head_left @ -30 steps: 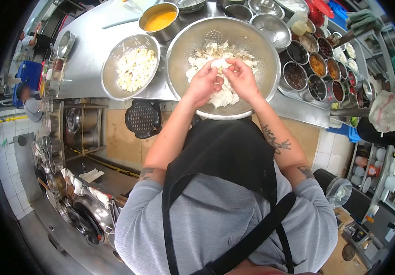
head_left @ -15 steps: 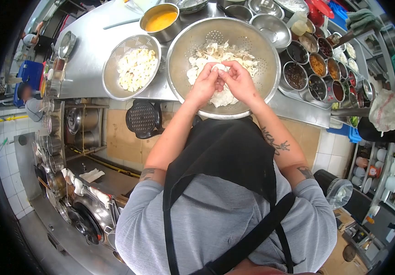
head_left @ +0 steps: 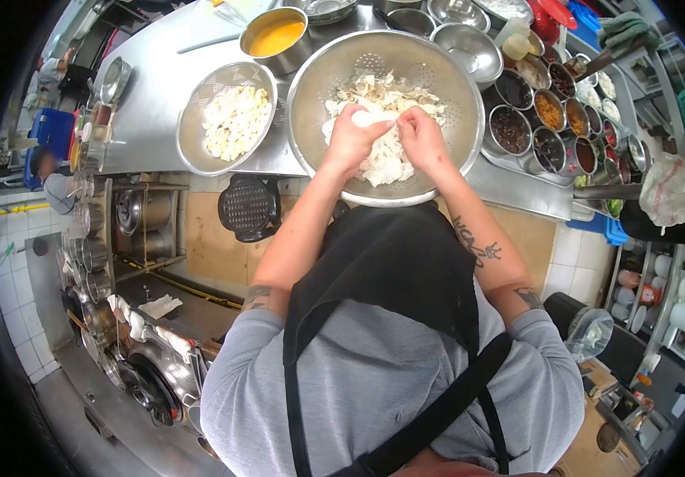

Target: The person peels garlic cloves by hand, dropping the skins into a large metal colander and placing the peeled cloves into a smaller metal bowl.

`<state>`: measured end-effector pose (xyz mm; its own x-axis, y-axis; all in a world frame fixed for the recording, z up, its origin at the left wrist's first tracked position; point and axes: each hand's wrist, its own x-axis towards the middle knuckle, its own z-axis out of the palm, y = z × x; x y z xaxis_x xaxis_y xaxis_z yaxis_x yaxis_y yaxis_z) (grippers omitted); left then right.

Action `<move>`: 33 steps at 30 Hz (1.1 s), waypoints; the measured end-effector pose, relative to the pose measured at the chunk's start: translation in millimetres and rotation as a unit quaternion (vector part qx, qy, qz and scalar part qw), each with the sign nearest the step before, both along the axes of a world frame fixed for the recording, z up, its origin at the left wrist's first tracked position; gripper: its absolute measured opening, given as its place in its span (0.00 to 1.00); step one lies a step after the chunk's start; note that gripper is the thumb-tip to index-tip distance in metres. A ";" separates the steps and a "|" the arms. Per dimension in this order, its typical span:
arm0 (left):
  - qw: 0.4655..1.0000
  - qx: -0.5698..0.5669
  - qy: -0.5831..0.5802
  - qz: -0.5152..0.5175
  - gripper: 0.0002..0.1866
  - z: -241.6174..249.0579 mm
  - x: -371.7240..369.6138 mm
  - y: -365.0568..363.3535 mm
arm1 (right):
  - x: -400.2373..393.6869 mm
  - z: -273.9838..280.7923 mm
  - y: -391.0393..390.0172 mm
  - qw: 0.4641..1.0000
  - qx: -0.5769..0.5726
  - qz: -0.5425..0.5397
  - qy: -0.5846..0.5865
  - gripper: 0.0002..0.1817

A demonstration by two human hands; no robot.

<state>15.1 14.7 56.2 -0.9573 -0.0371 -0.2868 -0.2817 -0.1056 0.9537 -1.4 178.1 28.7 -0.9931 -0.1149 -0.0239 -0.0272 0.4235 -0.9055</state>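
Steel colander (head_left: 318,71) holds white pieces (head_left: 386,163) under both hands (head_left: 386,139).

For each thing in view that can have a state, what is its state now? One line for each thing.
Left hand: closed on a white piece.
Right hand: fingers touch the same white piece.
Large colander: partly filled with white pieces, on the counter.
Small colander: holds pale yellowish chunks, untouched.
Pot: uncovered, with orange liquid inside.
Spice tins: uncovered, filled.
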 end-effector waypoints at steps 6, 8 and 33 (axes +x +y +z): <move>0.952 -0.281 0.090 -0.076 0.24 18.1 11.0 -1.2 | -1.3 26.6 0.6 0.987 -0.142 0.059 -0.057 0.11; 0.939 -0.306 0.113 -0.109 0.24 12.3 11.6 -4.3 | 1.0 30.0 1.1 0.980 -0.156 0.101 -0.073 0.14; 0.945 -0.243 0.142 -0.167 0.18 17.8 21.0 -17.6 | 7.8 25.8 0.2 0.933 -0.231 0.114 -0.251 0.17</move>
<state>36.1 -2.9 74.0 -0.9745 0.2198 -0.0444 0.0520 0.4141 0.9087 6.4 178.3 54.6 -0.8187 -0.4355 -0.3742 0.4068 0.0199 -0.9133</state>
